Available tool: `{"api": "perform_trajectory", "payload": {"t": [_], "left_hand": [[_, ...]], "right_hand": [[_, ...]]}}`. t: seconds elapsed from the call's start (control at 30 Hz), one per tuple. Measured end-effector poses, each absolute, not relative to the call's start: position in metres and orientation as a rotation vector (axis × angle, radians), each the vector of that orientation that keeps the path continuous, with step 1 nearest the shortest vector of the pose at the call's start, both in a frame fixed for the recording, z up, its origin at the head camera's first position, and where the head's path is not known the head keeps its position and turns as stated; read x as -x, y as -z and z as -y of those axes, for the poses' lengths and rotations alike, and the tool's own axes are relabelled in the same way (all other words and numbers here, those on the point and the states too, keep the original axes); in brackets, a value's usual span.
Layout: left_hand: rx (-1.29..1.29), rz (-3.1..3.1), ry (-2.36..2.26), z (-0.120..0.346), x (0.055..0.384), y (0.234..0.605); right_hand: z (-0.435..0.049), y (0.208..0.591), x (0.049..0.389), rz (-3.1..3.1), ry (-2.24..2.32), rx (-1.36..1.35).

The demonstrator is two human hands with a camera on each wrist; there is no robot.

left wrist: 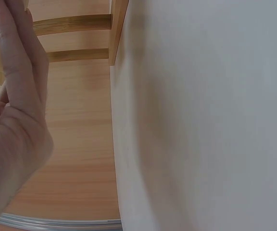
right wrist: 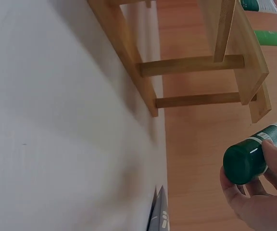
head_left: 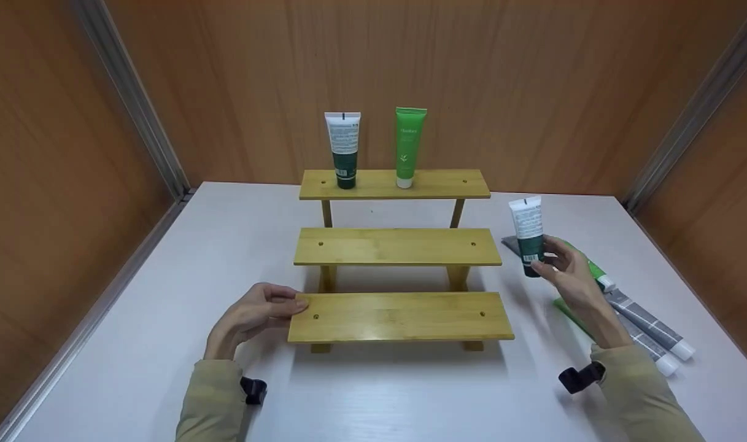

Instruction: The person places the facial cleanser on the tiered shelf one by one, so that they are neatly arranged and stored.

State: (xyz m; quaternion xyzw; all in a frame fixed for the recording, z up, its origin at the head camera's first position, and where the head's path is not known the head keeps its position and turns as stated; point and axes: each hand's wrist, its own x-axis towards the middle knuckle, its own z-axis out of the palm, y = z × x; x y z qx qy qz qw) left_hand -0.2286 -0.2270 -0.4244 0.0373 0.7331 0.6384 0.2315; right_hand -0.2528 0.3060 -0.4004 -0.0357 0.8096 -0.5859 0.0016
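Nearest me, two khaki sleeves, left (head_left: 210,399) and right (head_left: 649,393), each with a black wrist device at the cuff: left (head_left: 255,391), right (head_left: 582,377). Left hand (head_left: 253,313) grips the left end of the lowest board (head_left: 404,316) of a three-tier bamboo rack (head_left: 398,245), thumb on top. Right hand (head_left: 572,287) clamped on a white-and-dark-green squeeze tube (head_left: 528,230), thumb against fingers near the cap; tube held above the table, right of the rack, cap down, slightly tilted.

Containers: top tier bears two upright tubes, caps down, standing apart. Left one, a white-and-dark-green tube with printed text (head_left: 344,136); beside it, a bright green tube with white cap (head_left: 409,144). Right of the rack, partly behind the right hand, lies a loose group: grey tubes with white caps (head_left: 652,322) and green tubes (head_left: 596,270); exact count uncertain, some being covered. Contents hidden by the tube walls.

Surface: white table (head_left: 385,393), with soft shadows beneath rack and hands. Room: wood-grain panels at back (head_left: 226,80), left (head_left: 54,184) and right (head_left: 717,245); metal strips (head_left: 137,92) run along the corners.
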Motion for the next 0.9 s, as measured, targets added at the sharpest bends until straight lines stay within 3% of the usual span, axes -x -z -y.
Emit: {"api": "perform_trajectory", "payload": {"t": [0.9], "left_hand": [[-0.107,-2.018,-1.752,0.228,0.229,0.425]], "right_hand": [[-0.274,0.352,0.259,-2.625,1.966,0.311]]}}
